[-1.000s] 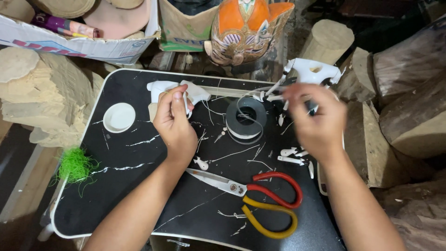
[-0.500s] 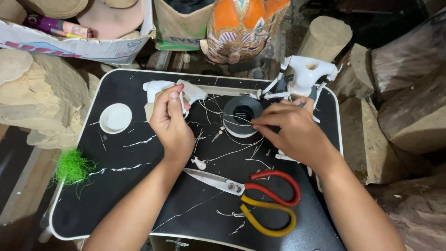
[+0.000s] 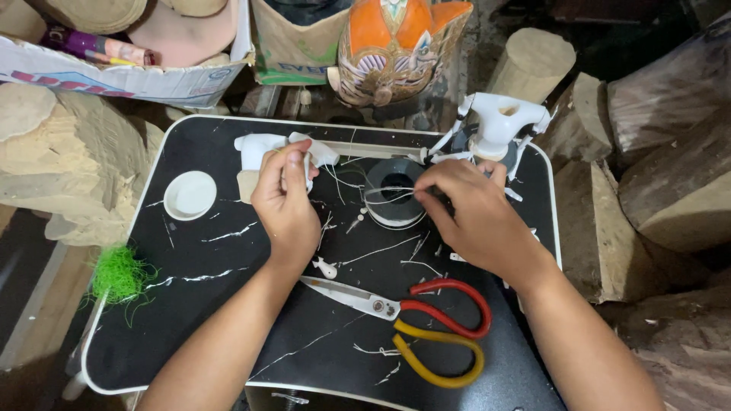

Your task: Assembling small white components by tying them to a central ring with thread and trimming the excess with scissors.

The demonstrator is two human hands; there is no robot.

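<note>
My left hand [image 3: 285, 202] pinches a small white carved piece [image 3: 255, 151] at the back left of a black tray table [image 3: 190, 297]. A thin pale string runs from it to my right hand [image 3: 472, 221], which rests by a dark spool of string [image 3: 394, 196] and grips the strand there. Scissors [image 3: 415, 318] with one red and one yellow handle lie shut near the tray's front, below both hands. A tiny white figure [image 3: 326, 267] lies beside my left wrist.
A round white lid [image 3: 189, 195] sits at the tray's left. A white carved figure [image 3: 499, 125] stands at the back right. An orange painted mask [image 3: 396, 49], a cardboard box [image 3: 122, 72] and wood blocks [image 3: 655, 175] surround the tray. Green fibre [image 3: 118, 274] lies at the left edge.
My right hand has come down and left from the white figure at the back right to the spool, drawing the string. My left hand has stayed in place.
</note>
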